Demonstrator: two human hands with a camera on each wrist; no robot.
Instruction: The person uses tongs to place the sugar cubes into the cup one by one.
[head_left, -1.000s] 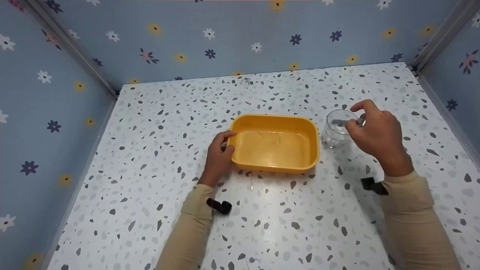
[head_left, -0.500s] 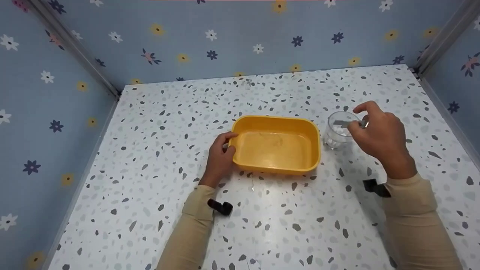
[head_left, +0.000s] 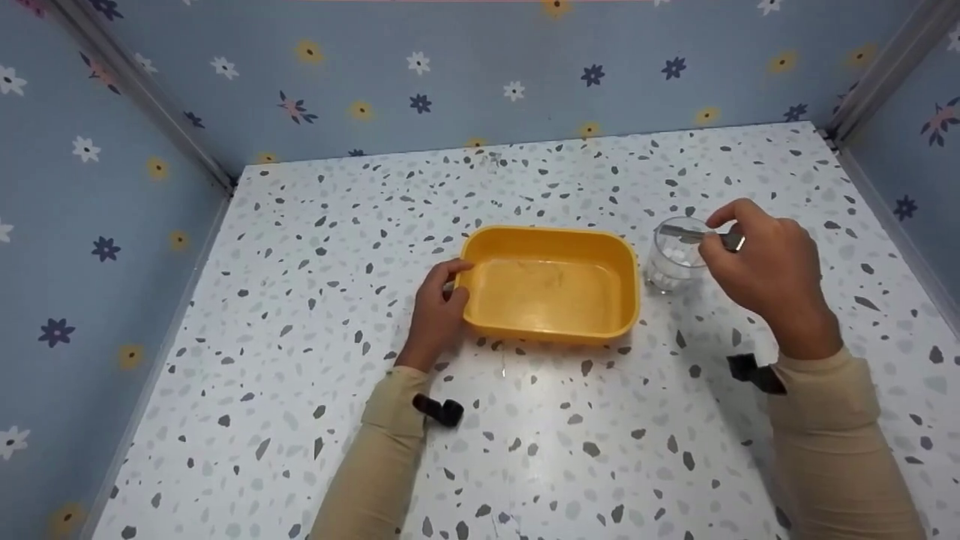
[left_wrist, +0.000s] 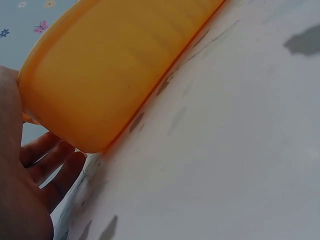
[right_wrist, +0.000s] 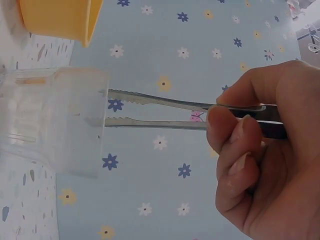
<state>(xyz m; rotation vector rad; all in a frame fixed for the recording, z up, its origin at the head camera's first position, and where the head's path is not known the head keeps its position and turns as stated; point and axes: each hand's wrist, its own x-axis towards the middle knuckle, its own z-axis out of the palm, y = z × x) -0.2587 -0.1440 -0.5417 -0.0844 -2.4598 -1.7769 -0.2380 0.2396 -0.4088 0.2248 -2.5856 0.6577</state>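
My left hand (head_left: 435, 311) grips the left end of a yellow plastic tub (head_left: 551, 300), thumb and forefinger at its rim. In the left wrist view the other fingers are loosely bent beside the tub's outer wall (left_wrist: 95, 85). My right hand (head_left: 776, 266) holds metal serrated tongs (right_wrist: 167, 124) between thumb and fingers. The two arms of the tongs stand apart, and their tips reach inside the mouth of a clear drinking glass (head_left: 670, 279). Whitish pieces lie in the glass; their kind is unclear. Nothing can be seen between the tips, which the cloudy glass wall blurs.
A white speckled tabletop (head_left: 360, 225) lies under everything. Blue flowered panels (head_left: 480, 67) enclose its back and both sides. The glass stands just right of the tub, with a small gap. A black strap mount (head_left: 442, 411) sits on each sleeve.
My right hand has shifted slightly right. The tongs have tilted, with their tips nearer the far side of the glass's rim. My left hand and the tub stay put.
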